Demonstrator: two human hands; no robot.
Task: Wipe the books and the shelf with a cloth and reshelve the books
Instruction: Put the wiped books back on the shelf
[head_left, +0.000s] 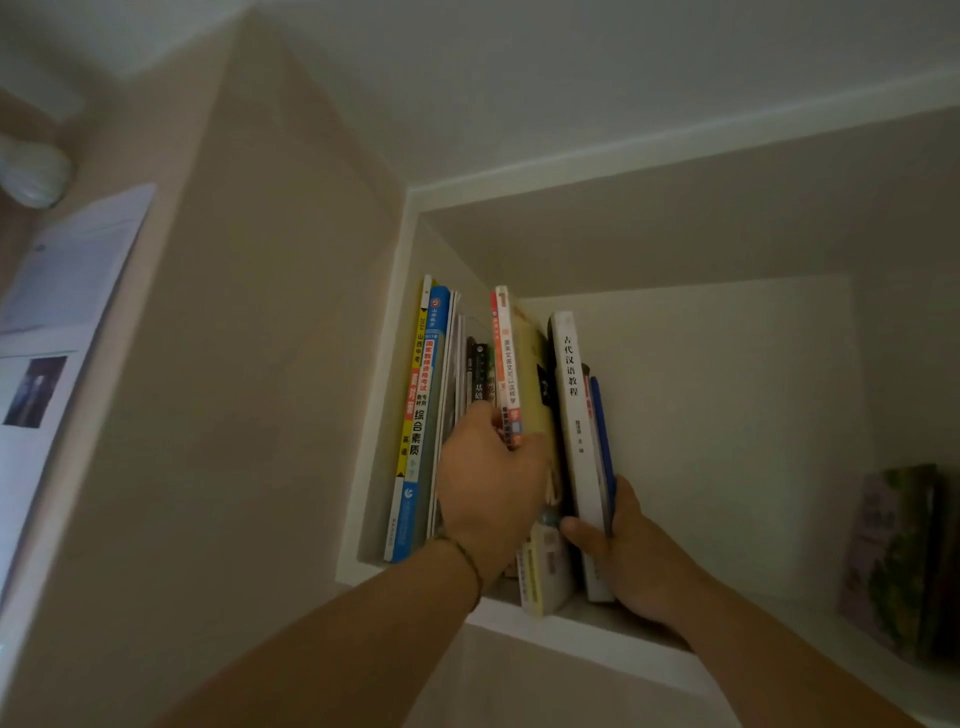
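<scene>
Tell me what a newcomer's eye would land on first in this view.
First, the two bare arms reaching up into the shelf: the left hand grips an orange-spined book mid-row, the right hand clasps the white book. Next, the bright yellow and blue spines at the row's left end.

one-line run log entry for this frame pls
stage: handling shelved books | left hand: gripping red-and-white book | right hand: gripping white book | shelf | cloth: not visible

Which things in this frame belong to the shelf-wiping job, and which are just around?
Job: row of books; shelf; left hand and right hand, both gripping books.

Around: wall papers; books lying at far right. No cloth visible.
</scene>
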